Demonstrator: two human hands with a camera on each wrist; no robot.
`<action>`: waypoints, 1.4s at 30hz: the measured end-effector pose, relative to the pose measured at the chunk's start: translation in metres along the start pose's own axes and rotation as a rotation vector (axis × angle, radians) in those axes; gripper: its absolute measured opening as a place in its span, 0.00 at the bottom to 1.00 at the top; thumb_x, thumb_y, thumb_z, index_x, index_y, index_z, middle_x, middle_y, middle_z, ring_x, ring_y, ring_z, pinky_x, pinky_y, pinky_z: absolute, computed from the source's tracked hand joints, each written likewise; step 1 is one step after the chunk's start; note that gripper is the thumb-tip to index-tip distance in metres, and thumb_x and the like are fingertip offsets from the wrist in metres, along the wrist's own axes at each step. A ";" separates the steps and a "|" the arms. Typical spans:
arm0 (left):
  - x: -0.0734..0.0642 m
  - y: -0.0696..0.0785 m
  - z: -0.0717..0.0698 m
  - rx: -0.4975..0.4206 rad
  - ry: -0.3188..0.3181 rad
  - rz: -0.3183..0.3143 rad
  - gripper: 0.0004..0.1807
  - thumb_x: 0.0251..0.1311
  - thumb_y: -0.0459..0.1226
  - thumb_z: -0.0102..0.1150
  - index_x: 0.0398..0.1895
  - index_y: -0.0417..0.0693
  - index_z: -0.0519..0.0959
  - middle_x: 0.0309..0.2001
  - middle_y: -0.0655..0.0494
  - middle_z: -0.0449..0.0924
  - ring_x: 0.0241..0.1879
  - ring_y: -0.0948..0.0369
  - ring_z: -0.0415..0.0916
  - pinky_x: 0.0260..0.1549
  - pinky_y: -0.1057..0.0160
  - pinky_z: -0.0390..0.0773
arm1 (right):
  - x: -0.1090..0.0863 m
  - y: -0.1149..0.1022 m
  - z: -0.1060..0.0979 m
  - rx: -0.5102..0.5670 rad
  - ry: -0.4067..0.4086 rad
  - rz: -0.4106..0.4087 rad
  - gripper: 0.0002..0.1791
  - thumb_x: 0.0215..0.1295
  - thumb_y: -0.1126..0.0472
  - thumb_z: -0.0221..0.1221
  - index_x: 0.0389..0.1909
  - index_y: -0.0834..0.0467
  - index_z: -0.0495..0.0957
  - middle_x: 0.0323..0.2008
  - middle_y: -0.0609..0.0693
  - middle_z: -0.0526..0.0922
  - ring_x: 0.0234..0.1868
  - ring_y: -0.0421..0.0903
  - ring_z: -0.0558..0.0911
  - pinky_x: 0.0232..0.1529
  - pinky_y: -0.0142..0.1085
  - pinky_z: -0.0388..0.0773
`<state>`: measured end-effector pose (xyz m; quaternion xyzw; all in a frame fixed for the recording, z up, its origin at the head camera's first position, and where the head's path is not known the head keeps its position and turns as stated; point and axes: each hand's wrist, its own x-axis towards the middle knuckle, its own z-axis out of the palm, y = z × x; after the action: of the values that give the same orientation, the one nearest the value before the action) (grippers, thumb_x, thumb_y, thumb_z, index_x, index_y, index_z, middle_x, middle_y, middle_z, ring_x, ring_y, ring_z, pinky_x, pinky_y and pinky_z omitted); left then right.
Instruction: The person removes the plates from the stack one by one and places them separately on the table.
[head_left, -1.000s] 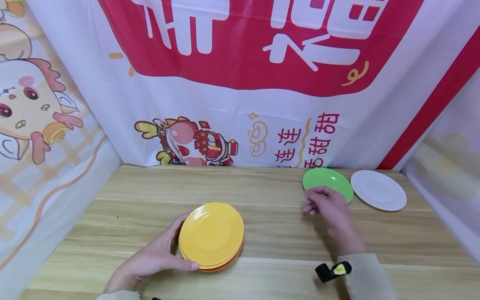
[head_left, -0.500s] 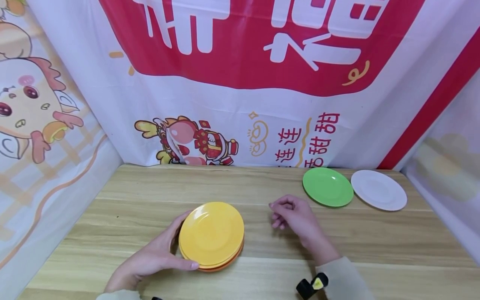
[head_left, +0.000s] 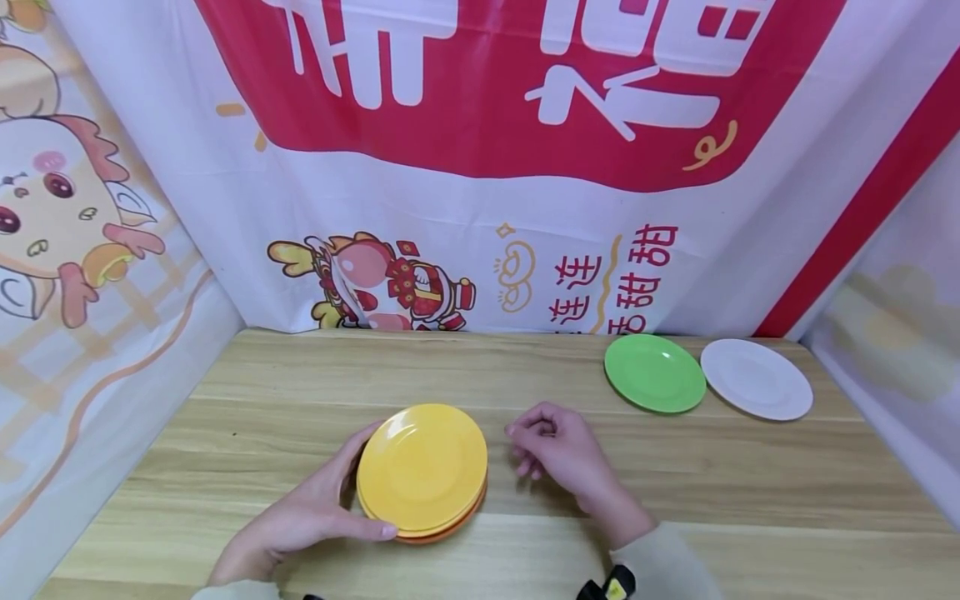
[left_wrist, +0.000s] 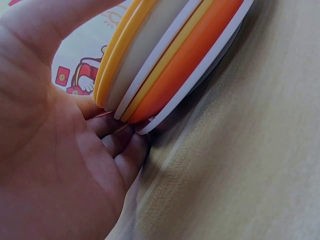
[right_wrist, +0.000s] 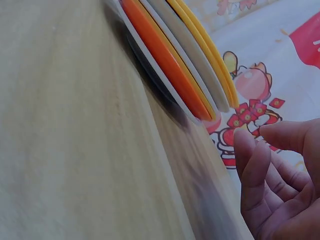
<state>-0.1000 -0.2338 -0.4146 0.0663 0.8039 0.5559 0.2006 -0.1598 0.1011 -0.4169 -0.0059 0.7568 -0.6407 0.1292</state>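
A stack of several small plates (head_left: 423,471) stands on the wooden table, with a yellow plate on top. Both wrist views show yellow, white and orange rims in the pile, the lowest white one close over the wood. My left hand (head_left: 322,512) grips the stack from its left side, thumb at the near rim and fingers curled round the far edge. To the right of the pile, a small gap away, my right hand (head_left: 558,446) hovers over the table. Its fingers (right_wrist: 255,170) are loosely bent, thumb near the forefinger, with nothing between them.
Toward the back right, a green plate (head_left: 655,372) and a white plate (head_left: 756,379) lie side by side on the table (head_left: 750,483). A printed cloth (head_left: 480,250) hangs along the table's back edge, and more cloth covers both sides.
From beside the green plate, my right hand has moved left and closer to the stack. My left hand and the stack have stayed in place.
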 end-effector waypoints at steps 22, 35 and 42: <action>0.001 -0.002 0.000 -0.002 0.004 0.015 0.67 0.48 0.42 0.86 0.87 0.64 0.49 0.87 0.51 0.50 0.86 0.44 0.44 0.82 0.28 0.40 | -0.018 0.002 0.031 -0.048 -0.165 -0.044 0.23 0.66 0.52 0.74 0.48 0.60 0.76 0.29 0.53 0.83 0.20 0.45 0.84 0.19 0.34 0.80; 0.001 -0.004 0.000 -0.005 0.007 0.035 0.66 0.48 0.42 0.86 0.87 0.63 0.50 0.87 0.51 0.51 0.87 0.45 0.42 0.82 0.28 0.39 | -0.018 0.002 0.031 -0.084 -0.174 -0.051 0.20 0.66 0.54 0.74 0.48 0.60 0.76 0.30 0.52 0.83 0.21 0.45 0.85 0.19 0.33 0.80; 0.001 -0.005 0.000 0.006 0.002 0.035 0.66 0.48 0.43 0.86 0.86 0.65 0.51 0.87 0.54 0.52 0.87 0.46 0.44 0.82 0.28 0.40 | -0.017 0.002 0.030 -0.079 -0.177 -0.039 0.19 0.68 0.54 0.72 0.48 0.60 0.76 0.31 0.53 0.84 0.21 0.46 0.85 0.20 0.34 0.81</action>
<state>-0.1006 -0.2350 -0.4194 0.0802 0.8047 0.5568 0.1898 -0.1370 0.0753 -0.4197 -0.0821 0.7670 -0.6096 0.1827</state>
